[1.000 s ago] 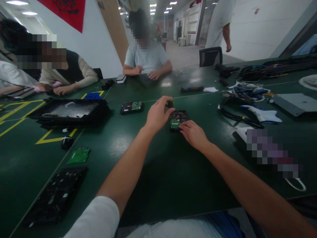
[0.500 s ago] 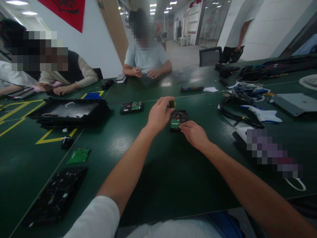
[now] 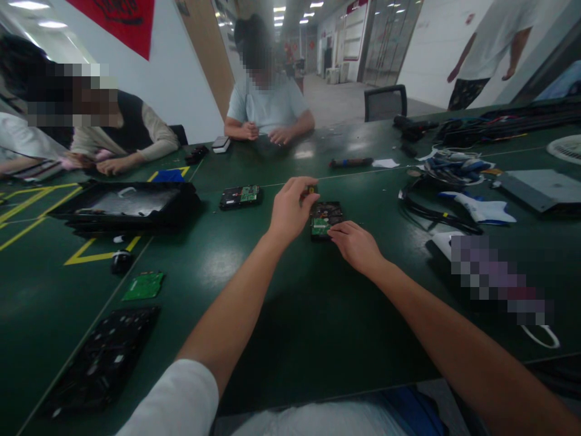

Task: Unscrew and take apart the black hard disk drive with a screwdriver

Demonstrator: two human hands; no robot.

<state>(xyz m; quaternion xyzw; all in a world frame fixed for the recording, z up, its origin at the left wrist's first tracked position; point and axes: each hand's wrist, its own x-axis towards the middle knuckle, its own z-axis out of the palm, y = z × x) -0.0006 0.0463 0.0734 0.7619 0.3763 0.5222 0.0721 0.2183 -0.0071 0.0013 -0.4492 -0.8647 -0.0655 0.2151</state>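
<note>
A hard drive (image 3: 327, 212) lies on the green table in front of me, a green circuit board showing on its near part. My left hand (image 3: 293, 209) is above its far left side, fingers curled round a small black-and-yellow screwdriver (image 3: 311, 190). Most of that tool is hidden by the fingers, and its tip does not show. At the drive's near right edge, my right hand (image 3: 356, 245) grips with thumb and fingers together. Farther left lies a second hard drive (image 3: 239, 197) with a green board.
Left are a stack of black trays (image 3: 124, 203), a loose green circuit board (image 3: 144, 286) and a black panel (image 3: 102, 357). Right are cables (image 3: 456, 166), a glove (image 3: 481, 209) and a metal box (image 3: 535, 191). A person (image 3: 267, 109) sits opposite; others sit left.
My left fingers have shifted round the screwdriver, and less of its handle shows. My right hand stays at the drive. In the background a standing person has moved right.
</note>
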